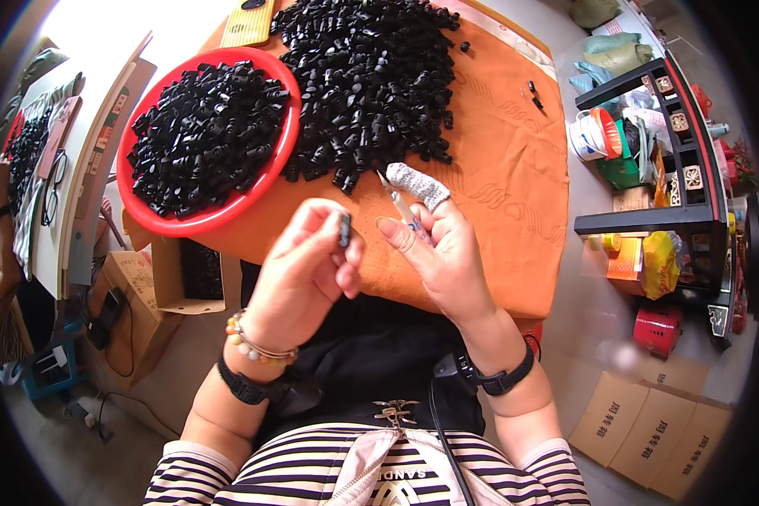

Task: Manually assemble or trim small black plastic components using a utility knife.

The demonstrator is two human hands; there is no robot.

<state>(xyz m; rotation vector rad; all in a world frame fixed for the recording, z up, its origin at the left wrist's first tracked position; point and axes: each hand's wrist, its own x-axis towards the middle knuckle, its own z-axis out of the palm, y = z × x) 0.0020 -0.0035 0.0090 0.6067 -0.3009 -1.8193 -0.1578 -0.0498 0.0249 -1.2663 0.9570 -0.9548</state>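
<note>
Striped shirt [312, 460] is closest to us, on the near side of the red basin [293, 126]. Workpiece is one small black part [344, 229], held up right of the basin and nearer to us. Left hand [308, 253]: grip narrow, thumb and fingers pinching the part. Right hand [451, 253], farther right of the basin: grip closed round a slim pointed tool [401, 205], grey cover [417, 183] on one finger. Fingers hide much of the part, so we can't be sure of shape or material; probably moulded plastic. Expect light, stiff, slightly slick, hard to break. We'd pinch it across the sides, light pressure, one end left free, fingertips clear of the tool's point. Loose pile [367, 84] right of the basin looks like similar parts; small enough to roll off if dropped.
</note>
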